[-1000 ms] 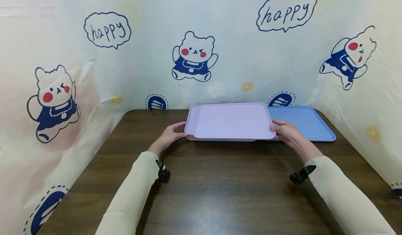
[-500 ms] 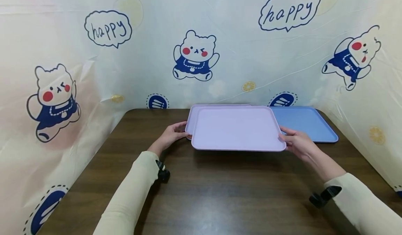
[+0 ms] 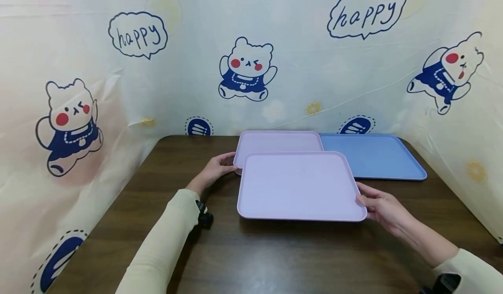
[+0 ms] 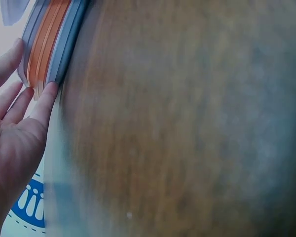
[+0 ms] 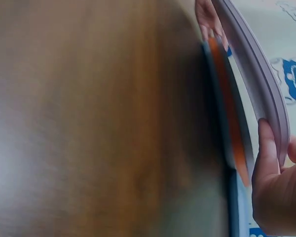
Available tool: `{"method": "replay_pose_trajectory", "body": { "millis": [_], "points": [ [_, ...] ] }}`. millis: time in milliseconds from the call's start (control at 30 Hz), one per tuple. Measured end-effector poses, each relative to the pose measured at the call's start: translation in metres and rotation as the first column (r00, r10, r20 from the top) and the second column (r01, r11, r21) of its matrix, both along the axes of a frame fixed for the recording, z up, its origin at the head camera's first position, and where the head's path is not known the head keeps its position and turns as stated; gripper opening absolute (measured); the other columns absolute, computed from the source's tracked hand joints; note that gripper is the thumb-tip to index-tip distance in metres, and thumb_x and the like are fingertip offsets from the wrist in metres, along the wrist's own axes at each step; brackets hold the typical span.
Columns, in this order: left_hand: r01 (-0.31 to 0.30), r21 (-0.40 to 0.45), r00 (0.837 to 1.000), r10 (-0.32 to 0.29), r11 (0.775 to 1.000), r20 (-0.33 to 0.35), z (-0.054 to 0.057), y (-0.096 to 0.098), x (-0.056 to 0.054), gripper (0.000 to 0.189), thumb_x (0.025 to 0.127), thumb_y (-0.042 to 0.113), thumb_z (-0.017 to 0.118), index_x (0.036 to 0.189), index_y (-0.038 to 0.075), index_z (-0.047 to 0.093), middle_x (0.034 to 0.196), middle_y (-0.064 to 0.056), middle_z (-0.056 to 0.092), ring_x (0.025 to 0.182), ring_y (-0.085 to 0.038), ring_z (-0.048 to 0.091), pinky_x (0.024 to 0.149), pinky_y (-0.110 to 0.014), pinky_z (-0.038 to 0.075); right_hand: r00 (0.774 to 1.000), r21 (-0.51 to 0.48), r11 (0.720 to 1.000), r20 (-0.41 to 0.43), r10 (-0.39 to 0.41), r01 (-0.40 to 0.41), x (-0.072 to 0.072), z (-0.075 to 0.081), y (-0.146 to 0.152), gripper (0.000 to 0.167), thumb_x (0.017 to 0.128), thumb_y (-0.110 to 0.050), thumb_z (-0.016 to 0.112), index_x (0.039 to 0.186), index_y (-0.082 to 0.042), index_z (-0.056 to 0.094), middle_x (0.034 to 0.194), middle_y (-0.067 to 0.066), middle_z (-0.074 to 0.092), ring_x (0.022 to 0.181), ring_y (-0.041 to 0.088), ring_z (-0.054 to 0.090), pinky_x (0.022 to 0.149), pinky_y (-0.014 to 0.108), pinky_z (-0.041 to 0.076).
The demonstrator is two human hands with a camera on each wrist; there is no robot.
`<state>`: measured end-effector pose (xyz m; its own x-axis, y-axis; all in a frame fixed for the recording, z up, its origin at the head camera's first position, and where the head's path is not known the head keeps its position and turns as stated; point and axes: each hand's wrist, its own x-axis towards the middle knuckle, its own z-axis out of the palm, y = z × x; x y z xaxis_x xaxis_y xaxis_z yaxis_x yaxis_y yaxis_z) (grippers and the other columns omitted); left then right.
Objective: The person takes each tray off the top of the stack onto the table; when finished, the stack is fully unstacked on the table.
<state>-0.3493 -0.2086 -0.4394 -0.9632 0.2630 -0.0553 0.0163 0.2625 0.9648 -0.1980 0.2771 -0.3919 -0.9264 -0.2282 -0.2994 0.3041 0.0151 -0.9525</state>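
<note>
My right hand (image 3: 387, 209) pinches the right edge of a lilac tray (image 3: 300, 187), thumb on top and fingers below. That tray hangs above the table and overlaps the front of a tray stack in the head view. The stack has a lilac tray (image 3: 279, 141) on top, orange trays (image 4: 47, 44) in the middle and blue ones (image 4: 71, 39) at the bottom. At the stack's left end rests my left hand (image 3: 214, 171), fingertips against the tray edges, fingers nearly straight. In the right wrist view the held lilac tray (image 5: 251, 59) stands apart from the stack.
Another blue tray (image 3: 377, 156) lies at the back right, beside the stack. The brown wooden table (image 3: 204, 250) reaches a printed cloth backdrop (image 3: 188, 75) at the back and sides.
My right hand has drawn the lilac tray off the stack, toward me and slightly right, baring the lilac tray beneath. My left hand has stayed at the stack's left end.
</note>
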Motion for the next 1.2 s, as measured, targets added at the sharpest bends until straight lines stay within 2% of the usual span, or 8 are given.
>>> {"method": "replay_pose_trajectory", "body": {
  "millis": [133,200,367,433,600,867,1200],
  "points": [
    [-0.004,0.0,1.0,0.004,1.0,0.001,0.002,0.0,0.0,0.064,0.088,0.017,0.074,0.144,0.009,0.046,0.143,-0.011,0.048,0.13,-0.027,0.046,0.105,-0.042,0.04,1.0,-0.024,1.0,0.018,0.005,-0.005,0.014,-0.007,-0.005,0.075,0.098,-0.017,0.06,0.154,-0.004,0.013,0.112,-0.004,0.065,0.094,0.017,0.066,0.081,0.034,0.056],
    [0.007,-0.005,1.0,-0.007,1.0,0.01,0.006,-0.001,0.003,0.064,0.089,0.016,0.072,0.145,0.009,0.044,0.145,-0.012,0.046,0.132,-0.028,0.044,0.106,-0.043,0.038,0.999,-0.044,0.999,0.033,0.009,-0.008,0.019,-0.01,-0.008,0.074,0.098,-0.016,0.059,0.154,-0.004,0.011,0.113,-0.004,0.064,0.095,0.016,0.066,0.081,0.034,0.055],
    [0.022,-0.018,1.0,-0.021,1.0,0.016,0.007,0.0,0.004,0.065,0.089,0.019,0.072,0.146,0.01,0.043,0.146,-0.011,0.046,0.132,-0.029,0.043,0.107,-0.044,0.037,0.999,-0.052,0.999,0.054,0.005,-0.002,0.029,-0.02,-0.012,0.074,0.098,-0.014,0.059,0.153,-0.003,0.01,0.118,-0.003,0.061,0.097,0.016,0.065,0.082,0.036,0.055],
    [0.016,-0.024,1.0,-0.016,1.0,0.003,0.004,0.0,0.002,0.065,0.089,0.02,0.073,0.146,0.011,0.045,0.145,-0.01,0.047,0.131,-0.027,0.045,0.106,-0.043,0.038,0.999,-0.045,0.999,0.051,0.011,-0.009,0.033,-0.023,-0.013,0.074,0.098,-0.014,0.059,0.153,-0.003,0.011,0.122,0.0,0.059,0.098,0.016,0.064,0.083,0.037,0.055],
    [0.009,-0.051,1.0,-0.009,0.999,-0.003,0.005,0.0,0.002,0.066,0.088,0.022,0.074,0.146,0.012,0.045,0.144,-0.009,0.048,0.131,-0.026,0.045,0.107,-0.043,0.037,0.998,-0.035,0.999,0.061,0.013,-0.011,0.04,-0.028,-0.017,0.074,0.098,-0.014,0.059,0.153,-0.003,0.011,0.122,0.003,0.058,0.099,0.015,0.063,0.083,0.039,0.055],
    [-0.002,-0.047,1.0,0.002,0.999,-0.004,0.004,0.001,0.0,0.063,0.089,0.018,0.073,0.145,0.011,0.046,0.143,-0.01,0.048,0.13,-0.026,0.046,0.106,-0.042,0.038,0.995,-0.026,1.0,0.101,0.001,0.002,0.048,-0.033,-0.022,0.076,0.097,-0.014,0.06,0.153,-0.003,0.01,0.113,0.004,0.06,0.099,0.016,0.063,0.083,0.039,0.055],
    [-0.014,-0.062,1.0,0.014,0.998,0.0,0.003,0.002,0.0,0.063,0.089,0.018,0.073,0.145,0.011,0.045,0.145,-0.01,0.047,0.131,-0.027,0.044,0.107,-0.043,0.037,0.991,0.001,0.998,0.122,-0.056,0.056,0.05,-0.037,-0.032,0.073,0.097,-0.009,0.059,0.153,0.0,0.013,0.107,0.008,0.06,0.094,0.017,0.062,0.08,0.039,0.056]
  ]
}}
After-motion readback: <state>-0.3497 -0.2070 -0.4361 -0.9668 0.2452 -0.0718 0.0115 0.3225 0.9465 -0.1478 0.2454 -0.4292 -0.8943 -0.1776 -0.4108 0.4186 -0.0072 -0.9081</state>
